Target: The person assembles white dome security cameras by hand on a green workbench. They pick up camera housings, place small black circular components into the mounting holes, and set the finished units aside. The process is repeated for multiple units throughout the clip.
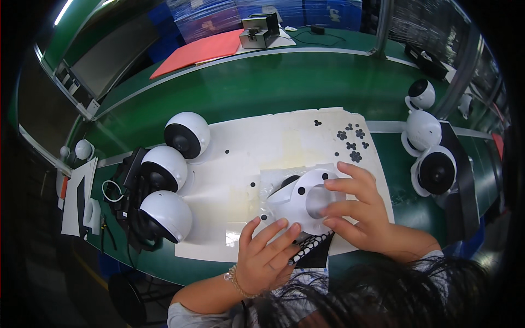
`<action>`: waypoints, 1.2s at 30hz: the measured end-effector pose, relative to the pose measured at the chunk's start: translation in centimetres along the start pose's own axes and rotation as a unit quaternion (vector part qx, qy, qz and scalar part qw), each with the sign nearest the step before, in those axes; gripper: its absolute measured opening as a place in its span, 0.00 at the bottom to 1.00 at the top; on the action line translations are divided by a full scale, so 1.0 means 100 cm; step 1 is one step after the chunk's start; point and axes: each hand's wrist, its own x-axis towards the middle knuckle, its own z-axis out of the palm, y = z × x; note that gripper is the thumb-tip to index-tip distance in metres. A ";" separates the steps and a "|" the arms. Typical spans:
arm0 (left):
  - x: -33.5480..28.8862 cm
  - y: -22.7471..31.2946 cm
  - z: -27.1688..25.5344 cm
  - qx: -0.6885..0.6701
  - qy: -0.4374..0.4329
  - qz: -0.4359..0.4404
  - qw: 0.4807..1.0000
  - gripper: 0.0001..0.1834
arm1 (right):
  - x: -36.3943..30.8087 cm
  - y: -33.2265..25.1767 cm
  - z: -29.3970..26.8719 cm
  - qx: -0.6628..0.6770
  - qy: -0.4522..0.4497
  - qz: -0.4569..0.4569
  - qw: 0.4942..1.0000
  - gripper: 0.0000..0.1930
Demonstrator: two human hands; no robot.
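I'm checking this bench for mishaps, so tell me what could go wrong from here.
1. The white plastic device with a rounded body sits on a translucent sheet; it might slip or tip under the fingers of the right hand.
2. A small round black pad lies near the left hand and could be brushed away.
3. Three white-and-black globe-shaped devices stand close together; a knock might scuff them.

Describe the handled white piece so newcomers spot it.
Find the pale board on the green bench. Low on it, between left hand and right hand, is the white piece. Unlike the ball-shaped units at left, it shows black dots beside a grey circle.
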 end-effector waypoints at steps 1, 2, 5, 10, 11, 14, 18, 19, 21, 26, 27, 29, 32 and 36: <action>0.000 0.000 0.002 0.005 0.010 0.005 1.000 0.07 | -0.007 0.003 0.006 0.052 0.010 0.015 0.998 0.09; 0.000 -0.001 0.004 0.009 0.019 0.011 1.000 0.08 | -0.012 0.004 0.009 0.104 0.021 0.029 0.994 0.07; -0.002 -0.002 0.008 0.014 0.030 0.014 0.999 0.08 | -0.013 0.003 0.013 0.136 -0.014 0.060 0.989 0.03; 0.000 -0.002 0.007 0.009 0.038 0.011 0.999 0.08 | -0.011 0.002 0.014 0.143 -0.040 0.063 0.987 0.02; 0.000 -0.002 0.007 0.007 0.040 0.009 0.999 0.08 | -0.011 0.002 0.013 0.142 -0.044 0.061 0.987 0.02; 0.000 -0.002 0.007 0.003 0.044 0.007 0.999 0.07 | -0.011 0.001 0.013 0.104 -0.033 0.032 0.994 0.02; 0.002 -0.001 0.006 -0.004 0.042 0.003 0.999 0.07 | -0.014 0.004 0.016 0.125 -0.019 0.034 0.991 0.03; 0.002 -0.001 0.006 -0.005 0.042 0.002 0.999 0.07 | -0.015 0.005 0.017 0.135 -0.018 0.040 0.990 0.03; 0.001 -0.001 0.006 -0.008 0.042 -0.001 0.999 0.08 | -0.015 0.005 0.018 0.137 -0.014 0.042 0.990 0.03; 0.001 -0.002 0.008 -0.011 0.050 -0.001 0.999 0.08 | -0.016 0.003 0.017 0.028 0.008 -0.018 0.999 0.05; 0.001 -0.002 0.008 -0.012 0.050 -0.002 0.999 0.08 | -0.018 0.003 0.017 -0.022 0.015 -0.040 0.999 0.05; 0.002 -0.001 0.008 -0.017 0.051 -0.002 0.999 0.08 | -0.025 0.003 0.018 -0.123 0.029 -0.082 0.989 0.06; 0.002 -0.002 0.008 -0.025 0.048 -0.007 0.999 0.08 | -0.034 -0.002 0.017 -0.214 0.057 -0.084 0.972 0.10; 0.001 -0.002 0.010 -0.061 0.058 -0.016 0.996 0.10 | -0.039 -0.006 0.013 -0.131 0.053 -0.018 0.990 0.18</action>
